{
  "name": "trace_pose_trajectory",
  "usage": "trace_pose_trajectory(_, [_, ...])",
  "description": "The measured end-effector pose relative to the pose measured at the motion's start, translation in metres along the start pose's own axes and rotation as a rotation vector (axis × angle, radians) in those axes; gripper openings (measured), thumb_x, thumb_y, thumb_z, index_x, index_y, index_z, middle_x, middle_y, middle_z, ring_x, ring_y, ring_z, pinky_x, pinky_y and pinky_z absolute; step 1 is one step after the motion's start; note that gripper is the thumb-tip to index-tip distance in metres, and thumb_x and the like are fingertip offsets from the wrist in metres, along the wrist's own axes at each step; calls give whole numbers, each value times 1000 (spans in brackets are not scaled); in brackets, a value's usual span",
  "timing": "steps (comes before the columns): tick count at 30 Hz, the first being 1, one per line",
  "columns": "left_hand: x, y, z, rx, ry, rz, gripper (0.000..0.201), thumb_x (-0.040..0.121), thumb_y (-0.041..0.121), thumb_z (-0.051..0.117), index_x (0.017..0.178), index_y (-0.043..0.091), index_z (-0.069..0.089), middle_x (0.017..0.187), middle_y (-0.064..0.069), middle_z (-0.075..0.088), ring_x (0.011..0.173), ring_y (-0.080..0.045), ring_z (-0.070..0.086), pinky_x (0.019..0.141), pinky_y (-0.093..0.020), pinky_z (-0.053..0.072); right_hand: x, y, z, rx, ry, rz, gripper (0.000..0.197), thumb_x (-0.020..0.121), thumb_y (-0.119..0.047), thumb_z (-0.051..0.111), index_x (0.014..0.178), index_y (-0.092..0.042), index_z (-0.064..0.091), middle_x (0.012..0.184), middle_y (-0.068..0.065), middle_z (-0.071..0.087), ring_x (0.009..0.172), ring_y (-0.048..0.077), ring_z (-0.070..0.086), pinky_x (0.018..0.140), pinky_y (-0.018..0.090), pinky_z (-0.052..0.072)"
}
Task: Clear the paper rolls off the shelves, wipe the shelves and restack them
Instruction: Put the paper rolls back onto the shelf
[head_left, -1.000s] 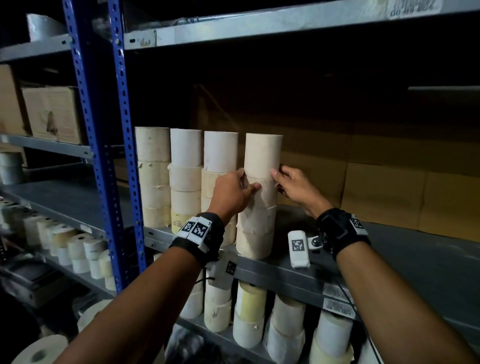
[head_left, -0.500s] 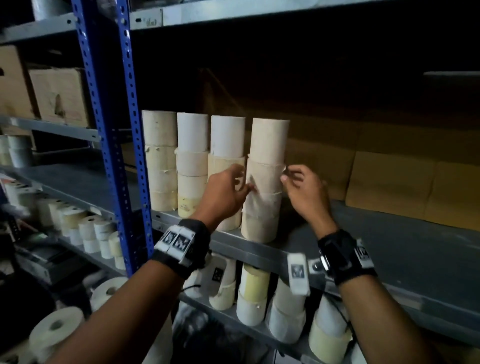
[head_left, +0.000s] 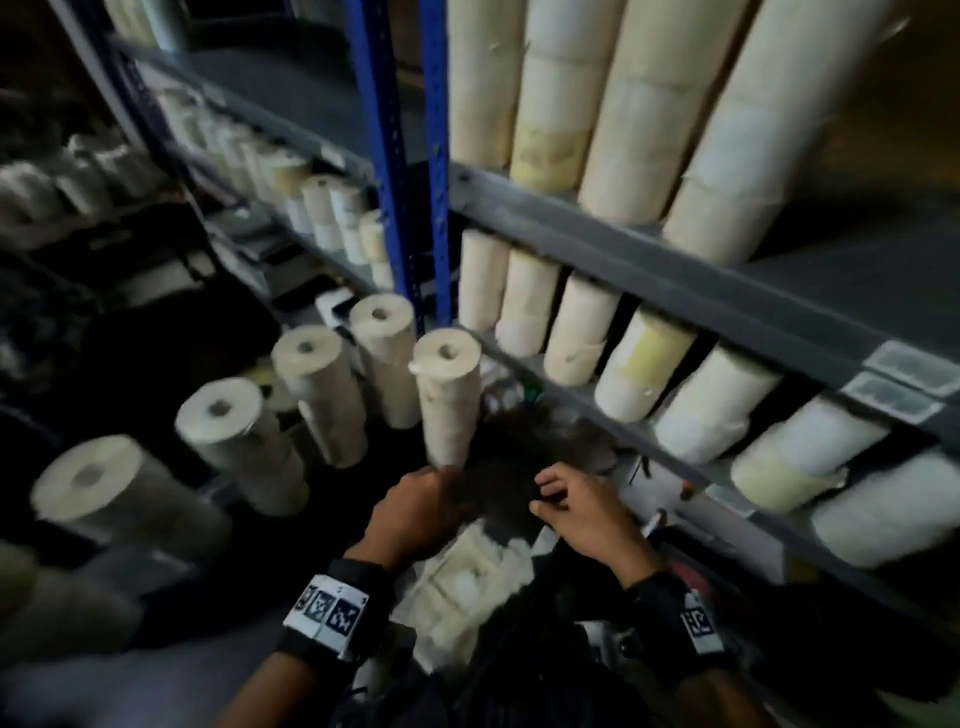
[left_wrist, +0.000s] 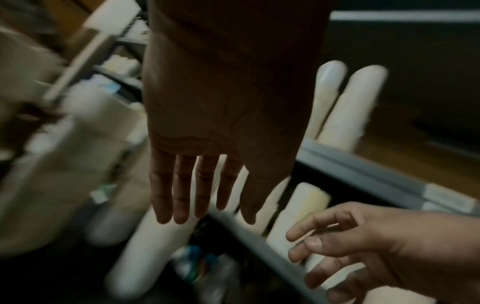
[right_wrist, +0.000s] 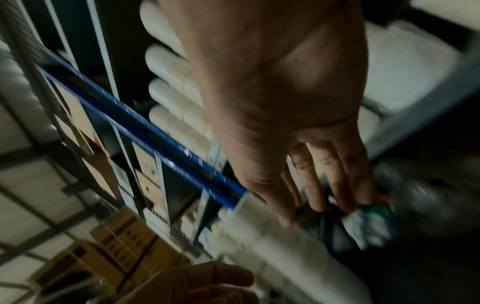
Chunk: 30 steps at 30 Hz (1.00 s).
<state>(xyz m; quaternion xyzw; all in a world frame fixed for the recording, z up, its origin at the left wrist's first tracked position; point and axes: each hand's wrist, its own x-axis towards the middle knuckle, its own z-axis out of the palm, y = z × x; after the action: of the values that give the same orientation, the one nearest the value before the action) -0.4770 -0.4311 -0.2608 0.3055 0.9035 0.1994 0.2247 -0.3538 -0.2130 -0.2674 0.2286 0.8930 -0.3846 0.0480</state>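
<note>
Left hand (head_left: 415, 512) rests at the foot of a tall stack of paper rolls (head_left: 448, 395) on the floor beside the shelf (head_left: 675, 270), fingers straight; right hand (head_left: 587, 514) hangs loosely spread, holding nothing; such loose rolls are probably light but topple easily, so I would hold low and high together.

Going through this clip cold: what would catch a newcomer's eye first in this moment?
Probably the tall stack of paper rolls standing in the middle of the head view, its base at the left hand, beside three similar stacks to the left. Next, the blue upright of the shelving, with columns of rolls on the grey shelf to its right. The right hand hangs beside the left, fingers loosely spread, holding nothing.
</note>
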Motion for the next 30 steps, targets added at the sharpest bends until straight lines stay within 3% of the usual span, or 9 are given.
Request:
trace_pose_trajectory(2, [-18,-28,16,-11,-40,-61,54,86,62,61,131,32,58,125,-3,65,117,-31,64,91,-40,54,-1,-5,34,-22,-65,-8,34,88,-28,83,119,-19,70,109,-2,72,89,7,65,83,22,53])
trace_pose_trajectory(5, [-34,-59,27,-32,-27,-122,50,92,51,66,136,29,57,126,-3,63,119,-30,63,94,-41,54,7,-19,69,-61,-101,-37,36,84,-28,85,117,-20,71,108,-2,72,91,10,68,90,32,56])
trace_pose_trajectory(10, [-20,-66,0,9,56,-125,45,94,50,65,133,30,54,127,-5,59,117,-36,63,90,-45,54,34,-41,84,-156,-58,-81,41,85,-28,84,121,-20,67,116,3,66,101,23,67,91,41,56])
trace_pose_trajectory(15, [39,-35,-57,45,234,-26,59,93,44,69,143,23,45,133,-11,53,119,-40,60,88,-54,55,68,-52,65,-278,10,-78,45,89,-27,78,129,-20,59,126,5,59,121,29,58,96,45,53])
trace_pose_trajectory(18, [85,-13,-76,65,350,15,78,91,47,71,153,20,34,145,-13,46,129,-38,52,92,-57,56,90,-52,52,-329,-1,-46,49,90,-30,77,134,-21,56,133,4,56,126,29,56,99,44,52])
trace_pose_trajectory(21, [127,7,-79,118,299,17,82,89,60,65,155,26,29,153,-12,37,139,-39,38,97,-61,53,107,-45,46,-336,-20,-50,54,90,-29,78,137,-20,54,136,6,55,128,30,55,101,44,51])
trace_pose_trajectory(23, [147,13,-75,174,262,-10,84,87,60,67,154,30,28,156,-10,31,143,-41,30,100,-63,50,117,-40,45,-329,-26,-65,56,89,-28,78,138,-18,53,135,8,55,128,32,55,101,45,51])
trace_pose_trajectory(26, [163,13,-66,184,259,-33,88,84,50,76,155,34,25,153,-11,27,135,-46,33,89,-63,55,130,-34,46,-310,-40,-80,58,88,-28,78,138,-17,53,134,8,55,128,32,54,100,44,51])
trace_pose_trajectory(30, [164,10,-68,189,247,-36,94,81,50,78,155,36,23,147,-14,30,126,-48,40,77,-56,56,149,-33,45,-308,-45,-78,71,87,-29,80,148,-15,44,141,11,52,132,33,52,104,45,49])
